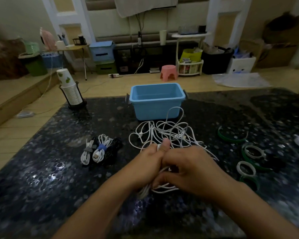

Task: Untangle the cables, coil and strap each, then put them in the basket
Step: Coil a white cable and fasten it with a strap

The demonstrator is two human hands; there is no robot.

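- I see the white cable tangle (169,133) on the dark table (41,178), spreading just beyond both hands.
- My left hand (149,163) grips a gathered bundle of its strands, thumb up.
- My right hand (188,167) touches the left, fingers curled round loops.
- The blue basket (156,100) stands beyond the tangle.
- Strapped coils (97,150) lie left of the hands; green straps (231,135) lie right.

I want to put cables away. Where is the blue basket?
The blue basket sits mid-table at the far edge, just behind the tangled white cables.
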